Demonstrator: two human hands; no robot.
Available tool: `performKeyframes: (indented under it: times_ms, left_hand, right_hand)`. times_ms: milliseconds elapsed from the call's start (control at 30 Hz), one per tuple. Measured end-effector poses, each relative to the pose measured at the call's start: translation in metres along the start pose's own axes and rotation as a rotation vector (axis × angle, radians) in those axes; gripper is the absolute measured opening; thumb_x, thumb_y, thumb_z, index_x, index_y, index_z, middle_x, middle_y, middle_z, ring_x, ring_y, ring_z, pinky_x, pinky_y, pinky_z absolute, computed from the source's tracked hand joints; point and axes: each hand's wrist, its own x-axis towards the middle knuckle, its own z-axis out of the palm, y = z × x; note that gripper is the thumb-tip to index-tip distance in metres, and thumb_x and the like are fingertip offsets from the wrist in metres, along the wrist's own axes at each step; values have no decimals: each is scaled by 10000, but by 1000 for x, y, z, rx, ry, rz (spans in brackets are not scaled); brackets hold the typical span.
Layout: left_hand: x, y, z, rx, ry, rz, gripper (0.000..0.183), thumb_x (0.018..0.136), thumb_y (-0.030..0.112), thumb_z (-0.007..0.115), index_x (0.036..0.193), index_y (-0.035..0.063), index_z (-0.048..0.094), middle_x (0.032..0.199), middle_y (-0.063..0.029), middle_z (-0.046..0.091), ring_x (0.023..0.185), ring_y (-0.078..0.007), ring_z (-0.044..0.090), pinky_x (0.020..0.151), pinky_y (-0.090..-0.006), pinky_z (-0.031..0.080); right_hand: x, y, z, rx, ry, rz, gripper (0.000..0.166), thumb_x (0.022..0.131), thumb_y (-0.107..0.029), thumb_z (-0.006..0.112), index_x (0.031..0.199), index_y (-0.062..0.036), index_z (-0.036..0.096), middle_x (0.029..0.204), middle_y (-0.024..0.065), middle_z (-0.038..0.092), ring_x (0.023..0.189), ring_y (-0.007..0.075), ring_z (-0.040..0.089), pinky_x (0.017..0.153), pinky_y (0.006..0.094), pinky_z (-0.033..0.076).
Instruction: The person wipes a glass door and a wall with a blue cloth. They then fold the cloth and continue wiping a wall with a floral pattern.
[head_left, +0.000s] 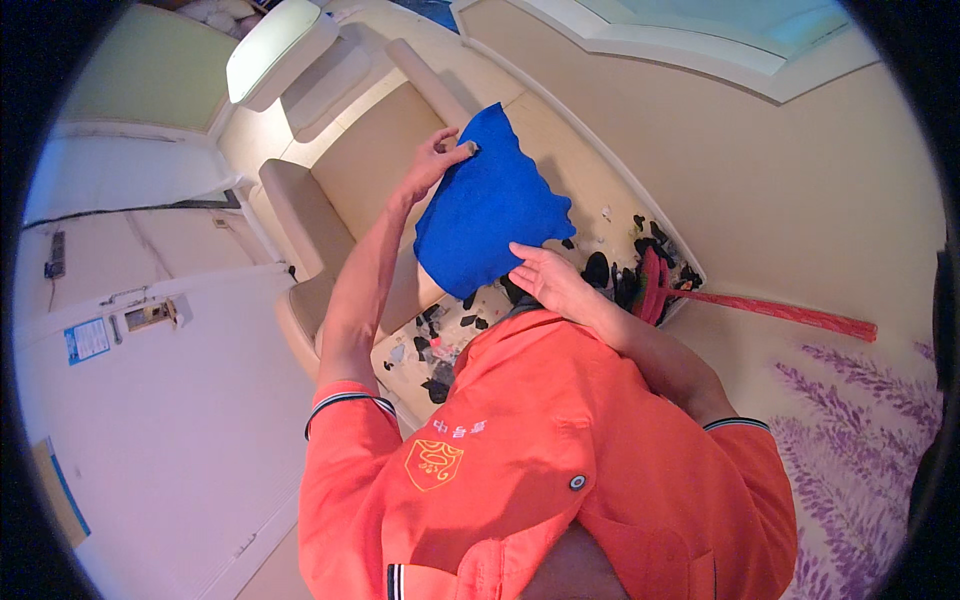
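Note:
A blue piece of cloth with a wavy edge is spread between my two hands above the floor. My left hand pinches its upper left edge, thumb on top. At the cloth's lower right edge is my right hand, its thumb over the border and the fingers partly behind it. Scattered dark scraps and other litter lie on the floor beneath and around the cloth.
A beige armchair stands at the left, with a white padded stool beyond it. A red-handled broom leans by the scraps at the right. A beige wall runs along the right, and a white door is at the left.

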Motion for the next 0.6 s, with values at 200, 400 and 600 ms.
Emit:
performKeyframes:
  times_ms: [200, 400, 600]
  left_hand:
    - [2, -4, -13, -58, -155, -160, 319, 938, 430, 677, 1037, 127, 692, 841, 49, 581, 725, -81, 491, 639, -259, 395]
    - [-12, 2, -19, -83, -233, -168, 260, 935, 360, 726, 1016, 114, 743, 849, 42, 672, 693, -68, 555, 596, -254, 417]
    - [-42, 31, -35, -194, -207, -131, 244, 919, 291, 768, 1047, 84, 761, 895, 19, 727, 700, -74, 616, 625, -242, 472]
  right_hand:
    - [-1, 4, 3, 9, -20, -55, 596, 898, -268, 786, 1378, -65, 497, 1312, 83, 599, 1179, 234, 581, 1066, 373, 445]
    - [-5, 3, 6, 14, -1, -74, 546, 898, -248, 782, 1343, -80, 516, 1263, 78, 633, 1157, 216, 603, 1052, 366, 456]
    - [-32, -21, 13, -160, 54, -398, 460, 895, -205, 766, 1288, -49, 587, 1234, 82, 665, 1103, 178, 640, 944, 346, 520]
